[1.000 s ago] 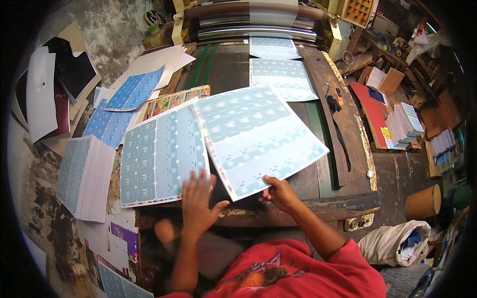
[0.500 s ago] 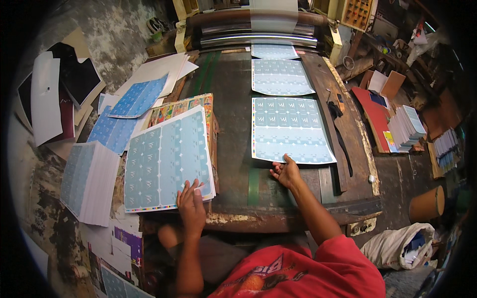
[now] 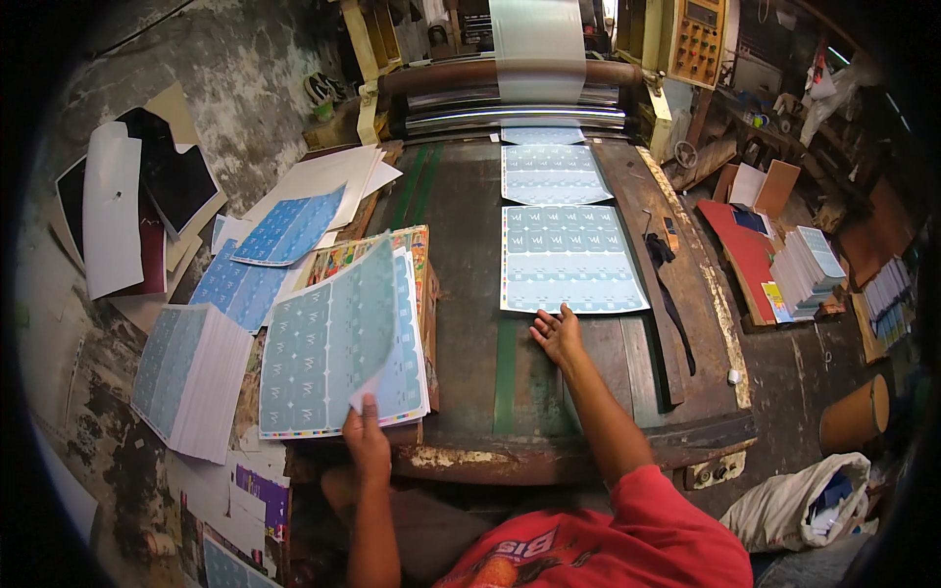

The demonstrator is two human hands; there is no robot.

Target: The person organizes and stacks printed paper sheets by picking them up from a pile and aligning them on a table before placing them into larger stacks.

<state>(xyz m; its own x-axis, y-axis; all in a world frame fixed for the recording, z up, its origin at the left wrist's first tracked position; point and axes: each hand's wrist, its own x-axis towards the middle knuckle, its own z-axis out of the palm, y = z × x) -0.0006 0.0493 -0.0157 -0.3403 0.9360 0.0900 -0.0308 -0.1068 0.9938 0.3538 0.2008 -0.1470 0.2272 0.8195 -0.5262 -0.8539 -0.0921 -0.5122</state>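
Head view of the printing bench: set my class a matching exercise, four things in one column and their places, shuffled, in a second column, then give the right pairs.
Things:
1. left hand
2. right hand
3. red board
4. white cloth sack

Places:
A. on the floor at the bench's near right corner
B. pinching the lower edge of a curled blue sheet over the left stack
C. right of the bench, beside stacked booklets
D. flat on the bench, at the near edge of the sheet lying there

Pairs: 1-B, 2-D, 3-C, 4-A
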